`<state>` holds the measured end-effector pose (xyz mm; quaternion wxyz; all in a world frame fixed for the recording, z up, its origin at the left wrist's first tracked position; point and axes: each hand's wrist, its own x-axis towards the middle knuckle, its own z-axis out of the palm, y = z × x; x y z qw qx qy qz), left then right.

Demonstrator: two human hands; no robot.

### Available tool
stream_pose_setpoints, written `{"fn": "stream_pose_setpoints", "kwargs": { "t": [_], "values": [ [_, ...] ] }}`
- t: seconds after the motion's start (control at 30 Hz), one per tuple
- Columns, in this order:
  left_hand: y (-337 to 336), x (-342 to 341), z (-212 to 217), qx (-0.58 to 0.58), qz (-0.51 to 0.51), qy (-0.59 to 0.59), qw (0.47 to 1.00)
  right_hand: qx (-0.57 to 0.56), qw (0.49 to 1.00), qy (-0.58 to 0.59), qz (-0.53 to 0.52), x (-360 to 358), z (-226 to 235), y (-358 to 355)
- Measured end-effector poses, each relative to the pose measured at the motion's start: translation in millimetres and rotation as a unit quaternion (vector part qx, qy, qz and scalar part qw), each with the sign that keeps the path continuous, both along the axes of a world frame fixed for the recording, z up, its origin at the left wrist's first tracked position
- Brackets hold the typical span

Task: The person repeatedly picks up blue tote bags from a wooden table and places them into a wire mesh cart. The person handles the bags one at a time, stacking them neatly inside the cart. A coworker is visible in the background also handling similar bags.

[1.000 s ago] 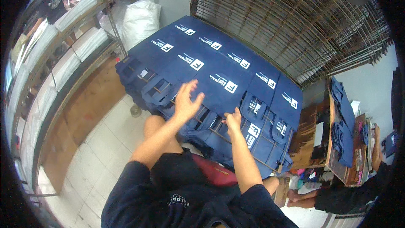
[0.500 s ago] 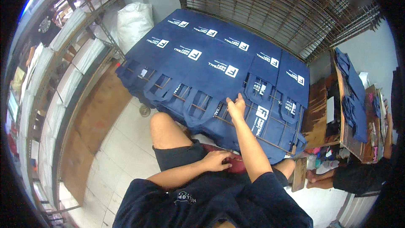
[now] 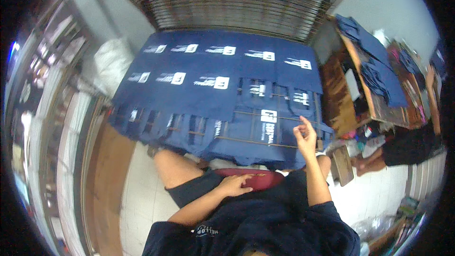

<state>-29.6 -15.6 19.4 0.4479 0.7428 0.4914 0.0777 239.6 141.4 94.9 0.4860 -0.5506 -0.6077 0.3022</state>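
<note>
Several navy blue cloth tote bags (image 3: 173, 96) with white prints lie side by side over a wire drying rack (image 3: 284, 143) in front of me. Their handles hang toward my side. Above the right front part of the rack I hold my right hand (image 3: 305, 138), index finger stretched out, thumb apart, nothing in it. A single bag (image 3: 249, 128) with an upright print shows through the rack's wires, left of that hand. Between my legs, my left hand (image 3: 233, 185) lies with fingers spread on a dark red rounded surface (image 3: 265, 180).
A tall rack of wire shelves (image 3: 227, 0) rises behind the bags. Right of them stands a wooden cabinet (image 3: 343, 83) with more navy bags (image 3: 379, 76) on top; a person's bare arm and legs (image 3: 369, 162) are beside it. On the left are loaded shelves (image 3: 71, 128) and a white sack (image 3: 113, 61).
My right hand has moved right, from the edge of the middle bag to above the right front corner, its index finger extended. My left hand stays low. The view has turned to the right.
</note>
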Motion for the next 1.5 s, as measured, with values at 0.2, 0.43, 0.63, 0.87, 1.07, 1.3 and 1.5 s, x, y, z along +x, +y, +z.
{"fn": "stream_pose_setpoints", "kwargs": {
  "t": [0.2,0.43,0.63,0.87,1.07,1.3,1.5],
  "values": [
    [7,7,5,-0.071,-0.02,0.056,0.996,0.139,0.975,0.039,-0.169,109,80,16],
    [12,14,-9,-0.078,0.001,0.046,0.996,0.19,0.911,0.209,-0.3,233,150,58],
    [10,16,-8,-0.076,0.047,0.023,0.996,0.185,0.831,0.448,-0.273,322,171,106],
    [9,22,-1,-0.058,0.077,0.036,0.995,0.234,0.75,0.584,-0.203,379,185,151],
    [2,17,-25,-0.011,0.094,0.035,0.995,0.241,0.726,0.622,-0.166,383,181,173],
    [10,24,-19,-0.007,0.065,0.096,0.993,0.25,0.726,0.625,-0.141,389,152,167],
    [8,21,-29,-0.011,0.071,0.1,0.992,0.253,0.694,0.666,-0.104,394,153,171]
  ]
}}
